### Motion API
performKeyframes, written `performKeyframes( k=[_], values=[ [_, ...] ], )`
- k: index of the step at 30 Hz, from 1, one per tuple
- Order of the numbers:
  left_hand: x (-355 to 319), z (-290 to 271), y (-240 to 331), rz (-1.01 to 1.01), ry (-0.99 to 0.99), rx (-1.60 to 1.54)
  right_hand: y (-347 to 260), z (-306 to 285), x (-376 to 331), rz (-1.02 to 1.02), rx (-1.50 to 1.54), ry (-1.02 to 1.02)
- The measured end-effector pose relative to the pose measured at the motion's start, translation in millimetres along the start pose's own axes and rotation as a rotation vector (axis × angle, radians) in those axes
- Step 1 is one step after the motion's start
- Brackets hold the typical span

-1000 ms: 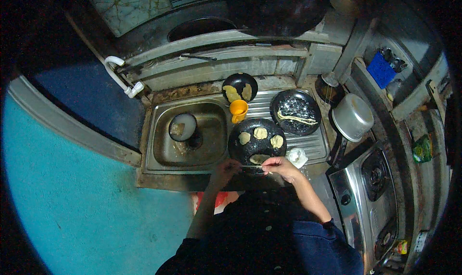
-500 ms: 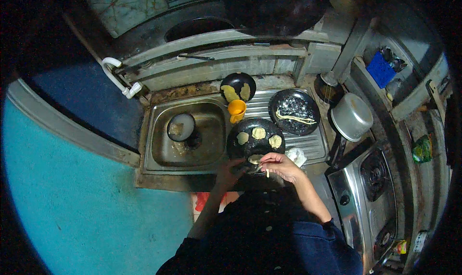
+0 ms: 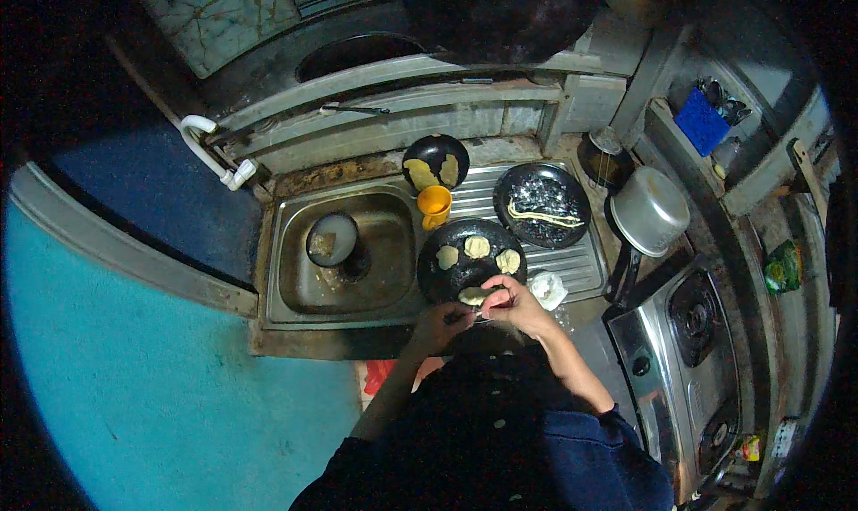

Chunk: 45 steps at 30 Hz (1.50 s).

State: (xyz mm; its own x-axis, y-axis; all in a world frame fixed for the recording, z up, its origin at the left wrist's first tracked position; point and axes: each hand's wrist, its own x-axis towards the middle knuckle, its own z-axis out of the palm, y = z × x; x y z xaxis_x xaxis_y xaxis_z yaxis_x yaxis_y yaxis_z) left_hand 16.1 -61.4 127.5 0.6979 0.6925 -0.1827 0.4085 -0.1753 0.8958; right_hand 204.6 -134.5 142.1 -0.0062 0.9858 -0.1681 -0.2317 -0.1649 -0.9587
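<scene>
Both my hands meet over the near rim of a round black plate [image 3: 431, 283]. The fingers of my right hand [image 3: 518, 308] are pinched on a small pale piece of dough [image 3: 476, 312], mostly hidden by the fingers. From the left, my left hand [image 3: 441, 326], in shadow, brings its closed fingertips to the same piece. Just beyond them, a pale dough lump [image 3: 471, 295] lies on the plate. Farther up the plate are a flat dough round [image 3: 447, 258], a crinkled dough lump [image 3: 476, 246] and another lump [image 3: 508, 261].
Behind the plate stand an orange mug [image 3: 434, 204] and a black bowl [image 3: 436, 143] with flat dough pieces. A floured black tray [image 3: 527, 177] holds a long dough strip [image 3: 545, 216]. A white bag [image 3: 548, 289], sink [image 3: 393, 243], metal pot [image 3: 652, 209] and gas stove [image 3: 657, 359] surround these.
My left hand has come up to meet my right hand's fingertips. A short dough strip hanging below my right fingers no longer shows. The whole view has shifted slightly.
</scene>
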Motion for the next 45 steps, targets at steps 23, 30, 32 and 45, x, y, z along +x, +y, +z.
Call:
performKeyframes(
  k=[23, 30, 32, 45],
  values=[
    [-5, 11, -21, 0.025, -0.022, -0.226, 30, 2, 20, 0.311, 0.494, 0.003],
    [-6, 13, -24, 0.027, -0.034, -0.377, 14, -3, 14, 0.233, 0.313, 0.056],
    [-1, 16, -40, -0.010, -0.033, -0.375, 15, -4, 13, 0.209, 0.290, 0.062],
    [2, 28, -43, 0.103, 0.118, -0.423, 6, 6, 7, 0.155, 0.284, 0.027]
  ],
)
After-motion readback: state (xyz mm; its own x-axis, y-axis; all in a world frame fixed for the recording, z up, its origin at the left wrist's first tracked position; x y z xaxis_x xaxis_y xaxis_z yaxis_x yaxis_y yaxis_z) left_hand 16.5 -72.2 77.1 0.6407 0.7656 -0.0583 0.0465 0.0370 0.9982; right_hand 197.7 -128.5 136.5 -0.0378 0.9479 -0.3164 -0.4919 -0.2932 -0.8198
